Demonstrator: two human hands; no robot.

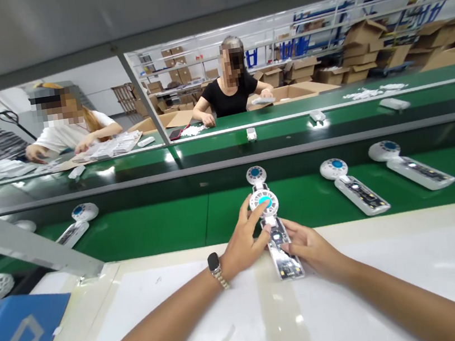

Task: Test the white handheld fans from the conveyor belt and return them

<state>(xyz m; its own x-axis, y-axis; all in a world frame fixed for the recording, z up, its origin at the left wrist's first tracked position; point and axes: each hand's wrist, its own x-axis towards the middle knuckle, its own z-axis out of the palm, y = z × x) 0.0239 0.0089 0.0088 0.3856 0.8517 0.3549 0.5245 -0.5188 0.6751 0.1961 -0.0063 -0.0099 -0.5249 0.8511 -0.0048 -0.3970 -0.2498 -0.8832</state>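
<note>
A white handheld fan (278, 238) with a round vented head and blue centre is held between my hands, above the near edge of the green belt. Its handle shows a dark circuit board under a clear or uncovered face. My left hand (244, 241) grips the fan's head and neck, one finger lying on the blue centre. Around the handle's right side, my right hand (312, 246) is closed, thumb on the front. Just beyond it, another fan (256, 175) lies on the belt, its handle mostly hidden behind the held one.
More fans (357, 189) lie along the green belt (233, 212), to the right and left. A metal post (30, 243) slants at left near a blue box (23, 340). White worktop (189, 322) lies in front. Two people sit across a second belt (208, 153) carrying white parts.
</note>
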